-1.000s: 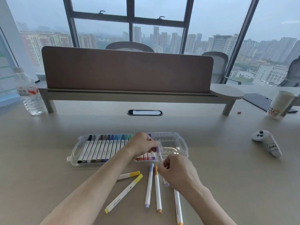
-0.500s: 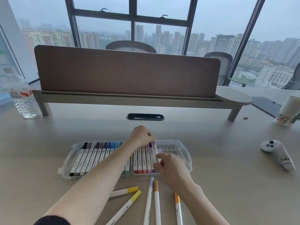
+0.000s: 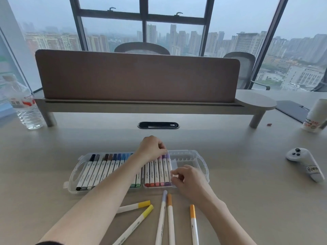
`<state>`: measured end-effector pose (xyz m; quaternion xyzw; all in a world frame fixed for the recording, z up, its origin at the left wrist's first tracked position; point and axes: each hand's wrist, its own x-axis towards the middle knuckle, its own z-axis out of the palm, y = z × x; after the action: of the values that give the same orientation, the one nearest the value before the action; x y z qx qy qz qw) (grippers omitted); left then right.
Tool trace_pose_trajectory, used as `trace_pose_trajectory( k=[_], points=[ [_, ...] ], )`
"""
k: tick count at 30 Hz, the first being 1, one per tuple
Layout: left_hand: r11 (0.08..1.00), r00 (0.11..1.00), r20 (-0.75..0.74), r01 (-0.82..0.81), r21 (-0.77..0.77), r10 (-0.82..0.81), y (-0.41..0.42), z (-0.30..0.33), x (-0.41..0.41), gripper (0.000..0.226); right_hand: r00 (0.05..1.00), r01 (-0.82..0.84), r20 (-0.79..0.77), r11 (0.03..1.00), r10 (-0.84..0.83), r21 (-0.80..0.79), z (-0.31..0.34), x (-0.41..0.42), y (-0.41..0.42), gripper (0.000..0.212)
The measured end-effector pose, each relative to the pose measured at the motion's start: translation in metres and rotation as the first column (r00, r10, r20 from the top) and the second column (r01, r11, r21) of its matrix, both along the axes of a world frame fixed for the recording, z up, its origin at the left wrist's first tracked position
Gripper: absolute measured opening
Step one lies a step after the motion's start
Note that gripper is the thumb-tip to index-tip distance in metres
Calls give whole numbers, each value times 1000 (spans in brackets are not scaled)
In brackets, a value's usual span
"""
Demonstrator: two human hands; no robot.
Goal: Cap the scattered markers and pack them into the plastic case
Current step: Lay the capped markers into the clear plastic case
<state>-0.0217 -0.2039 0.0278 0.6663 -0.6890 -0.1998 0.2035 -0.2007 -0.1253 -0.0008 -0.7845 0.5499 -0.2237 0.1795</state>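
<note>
A clear plastic case (image 3: 200,167) lies open on the desk, its left half full of markers and its right half holding several red-to-purple ones. The purple marker (image 3: 167,167) lies in the rightmost filled slot. My left hand (image 3: 152,147) curls its fingers on that marker's cap end at the case's far rim. My right hand (image 3: 187,181) pinches the same marker's lower barrel. Loose capped markers lie in front of the case: two yellow markers (image 3: 134,206), a lilac marker (image 3: 161,216), and two orange markers (image 3: 170,218).
A water bottle (image 3: 26,110) stands far left and a paper cup (image 3: 315,117) far right. A white controller (image 3: 304,163) lies right of the case. A brown divider (image 3: 138,76) on a raised shelf crosses the desk behind a cable port (image 3: 158,125).
The purple marker, held by both hands just above the case's near edge, now lies in a slot of the right half. Both hands moved forward with it.
</note>
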Motion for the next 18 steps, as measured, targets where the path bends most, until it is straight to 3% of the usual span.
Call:
trace_pose_trajectory(
  k=[5, 9, 14, 18],
  points=[
    [998, 999, 27, -17, -64, 19, 42, 5, 11, 20, 994, 94, 59, 994, -91, -51, 2, -15, 11, 17],
    [995, 994, 97, 39, 96, -48, 84, 12, 8, 42, 989, 139, 50, 990, -137, -34, 4, -25, 23, 9],
    [971, 943, 305, 63, 232, -134, 111, 5, -8, 40, 987, 148, 68, 989, -145, -29, 8, -27, 38, 7],
    [959, 966, 235, 35, 280, -104, 110, 0, -8, 32, 988, 141, 60, 990, -139, -26, 8, -30, 46, 7]
  ],
)
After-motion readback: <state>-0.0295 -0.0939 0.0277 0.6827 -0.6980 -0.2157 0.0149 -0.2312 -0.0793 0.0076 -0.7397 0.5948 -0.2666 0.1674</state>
